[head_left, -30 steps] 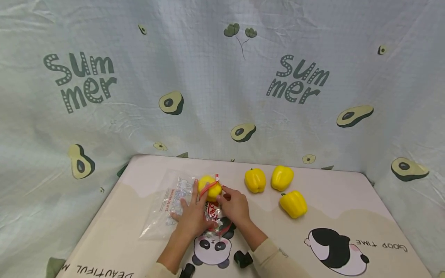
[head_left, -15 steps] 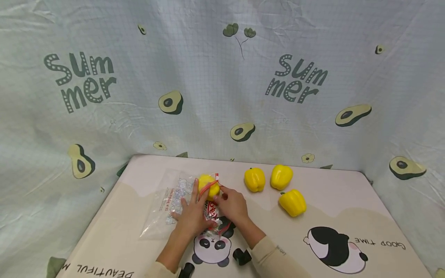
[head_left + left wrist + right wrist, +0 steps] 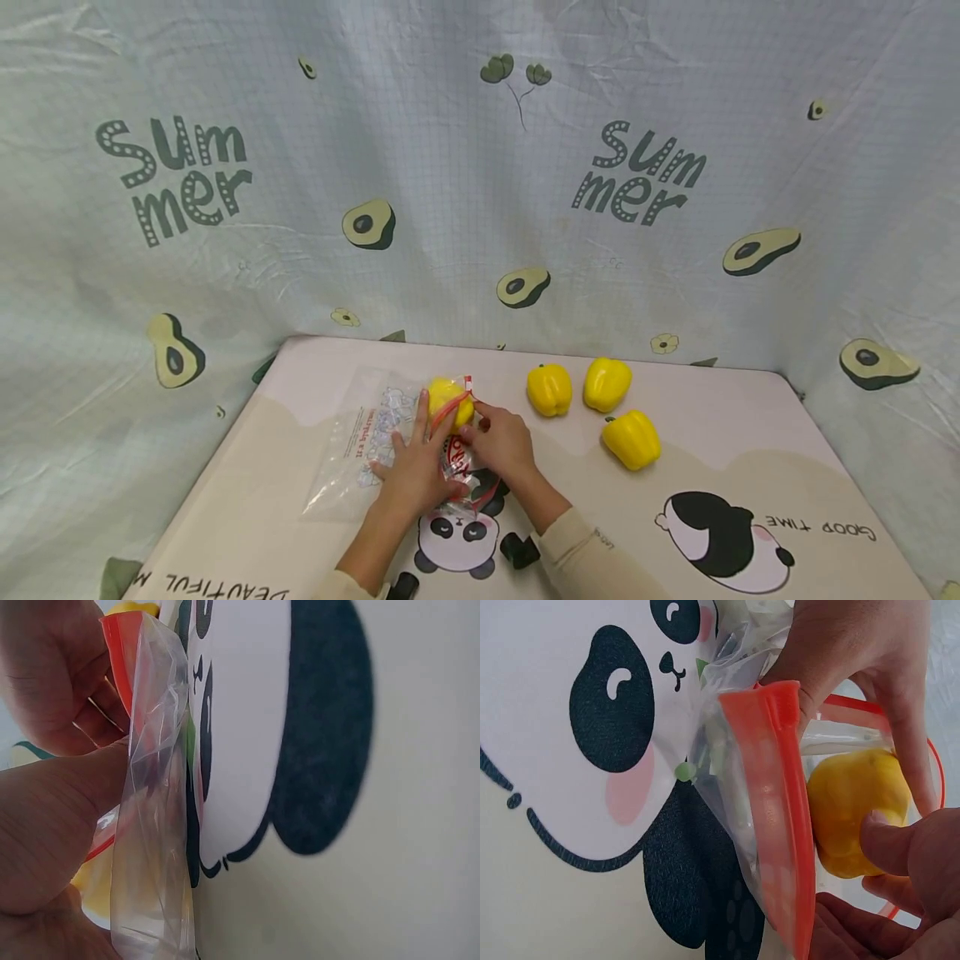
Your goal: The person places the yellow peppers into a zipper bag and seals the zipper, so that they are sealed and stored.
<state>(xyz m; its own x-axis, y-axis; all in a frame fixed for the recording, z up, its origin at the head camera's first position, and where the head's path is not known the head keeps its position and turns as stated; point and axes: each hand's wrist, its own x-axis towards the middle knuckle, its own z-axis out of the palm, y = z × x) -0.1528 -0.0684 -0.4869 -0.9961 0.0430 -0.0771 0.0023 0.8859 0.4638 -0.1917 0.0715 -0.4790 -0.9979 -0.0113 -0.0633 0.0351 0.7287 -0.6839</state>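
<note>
Printed cloth point(image 3: 435, 167) above, pale table point(image 3: 247, 475) below, a clear bag point(image 3: 337, 475) under my 2 hands.
The bag, red along its mouth, lies left of centre in the lower frame. My left hand point(image 3: 416, 468) is on it, fingers spread apart; my right hand point(image 3: 506, 447), lower centre, pinches 1 yellow pepper point(image 3: 442, 395) between thumb and fingers, within the bag's mouth. 3 loose peppers point(image 3: 632, 440) sit right of centre, near each other. A small black object point(image 3: 519, 550) lies beside my right sleeve point(image 3: 577, 542), bottom centre.
</note>
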